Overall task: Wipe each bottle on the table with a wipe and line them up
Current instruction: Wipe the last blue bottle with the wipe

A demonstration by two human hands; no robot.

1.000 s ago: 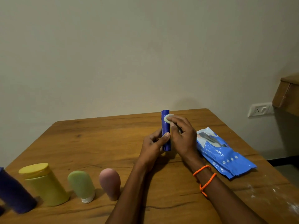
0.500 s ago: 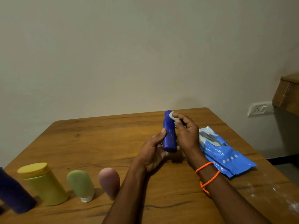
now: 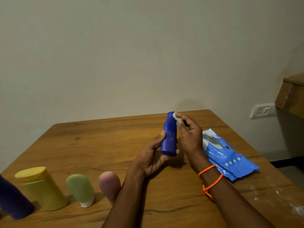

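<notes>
A slim blue bottle (image 3: 170, 134) is held above the wooden table (image 3: 98, 142), tilted slightly, its base toward me. My left hand (image 3: 153, 155) grips its lower half between thumb and fingers. My right hand (image 3: 189, 135) pinches a small pale wipe (image 3: 175, 116) against the bottle's top. Along the table's near left edge stand a dark blue bottle (image 3: 13, 201), a yellow bottle (image 3: 41, 188), a green tube (image 3: 81, 190) on its white cap and a pink tube (image 3: 109, 184), partly hidden by my left forearm.
A blue wipes packet (image 3: 228, 157) lies on the table right of my hands. White smears mark the table's near right corner (image 3: 279, 196). A wall socket (image 3: 262, 110) and a wooden ledge (image 3: 291, 94) are off to the right.
The blue bottle has been lifted off the table and tilted, base toward me. My right hand keeps rubbing the wipe around the bottle's top.
</notes>
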